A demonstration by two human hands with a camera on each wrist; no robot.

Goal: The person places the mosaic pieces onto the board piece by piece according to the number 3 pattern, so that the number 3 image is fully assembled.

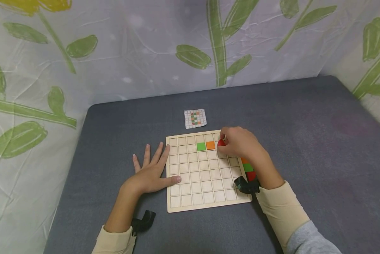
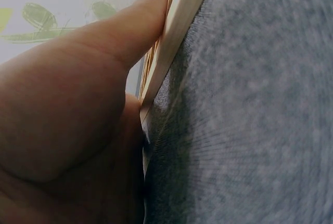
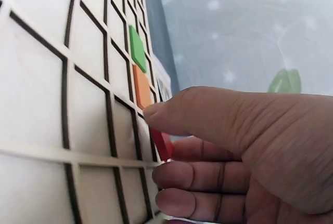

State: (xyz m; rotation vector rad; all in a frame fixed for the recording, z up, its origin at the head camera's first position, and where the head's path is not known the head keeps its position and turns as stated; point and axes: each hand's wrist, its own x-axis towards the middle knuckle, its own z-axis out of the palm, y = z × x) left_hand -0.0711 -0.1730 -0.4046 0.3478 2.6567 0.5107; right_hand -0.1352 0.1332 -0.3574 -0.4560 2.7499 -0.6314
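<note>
A wooden grid board [image 1: 194, 176] lies on the dark table. My left hand [image 1: 150, 176] rests at the board's left edge with fingers spread, its thumb on the board and the other fingers mostly on the cloth. With thumb and fingers, my right hand [image 1: 240, 143] pinches a red square tile [image 3: 162, 143] over the board's upper right part. Just left of it, an orange tile [image 1: 210, 145] and a green tile [image 1: 201, 146] sit side by side in cells of the same row. In the right wrist view the red tile is partly hidden by the thumb.
Orange, green and red tiles [image 1: 248, 167] lie beside the board's right edge, partly covered by the right forearm. Behind the board lies a small paper card [image 1: 195, 118] with a printed coloured grid pattern. A leaf-patterned curtain [image 1: 139, 53] hangs behind the table.
</note>
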